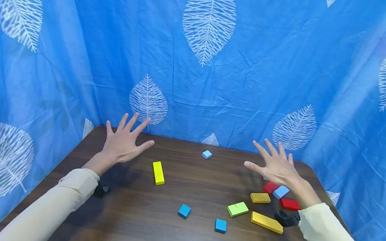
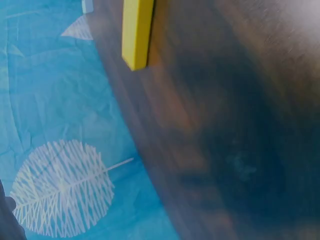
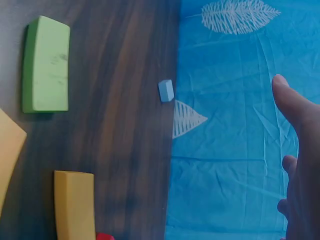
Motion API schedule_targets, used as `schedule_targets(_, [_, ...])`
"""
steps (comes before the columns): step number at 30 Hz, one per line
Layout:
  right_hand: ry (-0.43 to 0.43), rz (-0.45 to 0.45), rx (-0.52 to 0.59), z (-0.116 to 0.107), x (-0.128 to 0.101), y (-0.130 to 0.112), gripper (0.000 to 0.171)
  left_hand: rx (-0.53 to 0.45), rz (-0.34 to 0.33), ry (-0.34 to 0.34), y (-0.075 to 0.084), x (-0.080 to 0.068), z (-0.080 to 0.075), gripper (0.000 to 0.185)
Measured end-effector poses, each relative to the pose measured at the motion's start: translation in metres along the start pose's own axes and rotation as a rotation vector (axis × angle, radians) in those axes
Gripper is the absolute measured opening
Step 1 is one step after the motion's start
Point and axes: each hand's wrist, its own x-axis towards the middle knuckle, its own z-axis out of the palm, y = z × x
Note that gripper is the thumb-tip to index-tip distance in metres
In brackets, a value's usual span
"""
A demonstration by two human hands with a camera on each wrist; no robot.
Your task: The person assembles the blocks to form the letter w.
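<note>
My left hand (image 1: 122, 143) is held over the left side of the table, fingers spread and nothing in it. Nearest to it lies a yellow block (image 1: 158, 173), which also shows at the top of the left wrist view. Over the right side, my right hand (image 1: 277, 167) is spread in the same way, holding nothing. Below it are a red block (image 1: 270, 188), a light blue block (image 1: 281, 192) and a second red block (image 1: 290, 204). Closer to me lie an orange-yellow block (image 1: 260, 198), a longer yellow-orange block (image 1: 267, 223) and a light green block (image 1: 237, 209).
Two blue square blocks (image 1: 184, 211) lie near the middle front of the dark wooden table (image 1: 134, 219). A small light blue block (image 1: 206, 154) sits close to the far edge. A blue curtain (image 1: 198, 84) with white leaf prints hangs behind and on both sides.
</note>
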Motion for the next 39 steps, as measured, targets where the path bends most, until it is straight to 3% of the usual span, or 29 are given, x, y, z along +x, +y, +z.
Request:
schedule_targets(6, [0.004, -0.063, 0.040, 0.011, -0.009, 0.000, 0.088, -0.095, 0.003, -0.054, 0.006, -0.014, 0.018, 0.090])
schedule_targets(16, [-0.010, -0.190, 0.149, 0.040, -0.029, -0.003, 0.078, -0.466, -0.028, -0.225, 0.022, -0.033, 0.051, 0.099])
schedule_targets(24, [-0.042, -0.233, 0.245, 0.062, -0.046, -0.005, 0.069, -0.648, -0.159, -0.310, 0.031, -0.038, 0.067, 0.105])
schedule_targets(31, [-0.104, -0.253, 0.256, 0.076, -0.053, -0.002, 0.069, -0.740, -0.254, -0.373, 0.032, -0.038, 0.073, 0.107])
schedule_targets(39, [-0.185, -0.293, 0.248, 0.088, -0.054, 0.005, 0.070, -0.733, -0.323, -0.399, 0.031, -0.035, 0.080, 0.103])
